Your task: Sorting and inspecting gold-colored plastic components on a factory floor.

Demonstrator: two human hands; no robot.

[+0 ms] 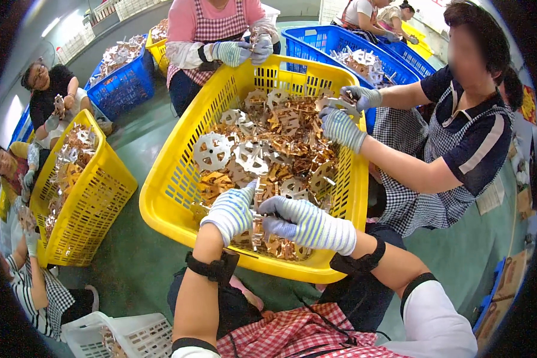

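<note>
Both my gloved hands work at the near rim of the yellow basket (179, 179). My left hand (230, 212) and right hand (292, 222) close together around a thin copper stamping (258, 230): light, stiff, sharp-edged, so I judge flat faces the safest hold.

I see both my forearms reaching forward, each with a black strap at the wrist. My left hand (231, 210) in a striped glove has its fingers curled downward. My right hand (301, 221), gloved too, points left, its fingertips close beside the left hand.
</note>
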